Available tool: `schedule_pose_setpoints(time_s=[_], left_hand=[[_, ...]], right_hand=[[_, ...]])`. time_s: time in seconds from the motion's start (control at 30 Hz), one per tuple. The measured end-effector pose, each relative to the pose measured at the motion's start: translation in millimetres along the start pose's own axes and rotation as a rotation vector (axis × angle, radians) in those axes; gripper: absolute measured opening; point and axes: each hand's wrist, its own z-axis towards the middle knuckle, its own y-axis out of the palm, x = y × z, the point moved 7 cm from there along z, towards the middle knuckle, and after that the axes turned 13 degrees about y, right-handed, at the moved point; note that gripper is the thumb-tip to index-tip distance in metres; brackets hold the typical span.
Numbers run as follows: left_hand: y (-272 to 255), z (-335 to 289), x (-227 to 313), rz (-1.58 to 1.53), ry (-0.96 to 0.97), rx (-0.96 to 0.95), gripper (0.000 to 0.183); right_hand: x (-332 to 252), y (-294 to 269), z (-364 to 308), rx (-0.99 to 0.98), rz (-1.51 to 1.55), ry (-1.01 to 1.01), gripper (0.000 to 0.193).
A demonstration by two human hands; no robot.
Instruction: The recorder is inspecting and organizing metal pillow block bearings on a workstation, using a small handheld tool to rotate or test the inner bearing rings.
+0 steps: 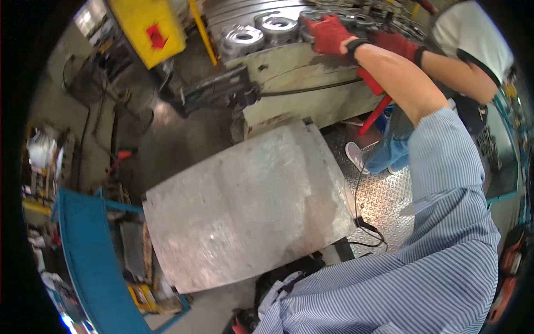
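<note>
Taking the table (pixel 250 206) as the landmark, your hand (pixel 329 34), in a red glove, is well beyond its far edge, over the bench (pixel 311 69), among the metal rings (pixel 243 49). Those rings stand in a row along the bench's near edge, past the far side of the table; two lie to the left of your glove, and others run on behind it and to the right. Your fingers reach toward the ring at the glove's left side, but you can't tell from here whether they grip it or only rest on it, nor how wide they are spread. Your forearm (pixel 395 75) comes out of a striped sleeve (pixel 445 150) right of the table. Farther right of the table's far edge, a co-worker's hand (pixel 394 45), also in a red glove, is by the bench, its grip too unclear to tell; that arm leads to a white sleeve (pixel 470 33). Jeans (pixel 395 147) and a shoe (pixel 356 157) show just right of the table, above tread plate (pixel 384 192). A dark cable (pixel 374 238) loops at the table's right corner. Beyond the table to the left hangs a yellow panel (pixel 147 25), and a blue frame (pixel 89 256) stands just left of the table.
</note>
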Motion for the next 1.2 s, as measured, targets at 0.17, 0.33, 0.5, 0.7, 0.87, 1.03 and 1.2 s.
schedule_pose_setpoints(time_s=[0.17,0.33,0.5,0.7,0.87,1.03,1.2], left_hand=[[-48.8,-7.9,-52.8,-0.096,-0.056,0.111,0.033],[-54.2,13.0,-30.0,0.086,0.165,-0.095,0.029],[-62.2,64.8,12.4,0.156,0.301,-0.186,0.028],[-68.7,115.2,69.4,0.036,0.116,-0.064,0.028],[-26.1,99.6,183.7,0.064,0.271,-0.052,0.030],[32.6,101.6,243.4,0.080,0.455,-0.276,0.029],[97.7,119.0,265.4,0.115,0.563,-0.429,0.029]], right_hand=[[-4.9,-0.6,-25.9,0.190,-0.024,-0.002,0.097],[-3.1,-44.9,-66.2,0.250,0.228,0.204,0.087],[2.2,-20.8,-98.7,-0.094,1.247,0.244,0.034],[-188.3,54.1,-255.2,-1.126,2.377,0.646,0.031],[-349.3,19.9,-325.8,-1.304,2.821,0.341,0.025],[-424.1,45.5,-325.3,-0.970,2.237,0.448,0.023],[-465.5,54.9,-294.9,-1.258,2.471,0.667,0.021]])
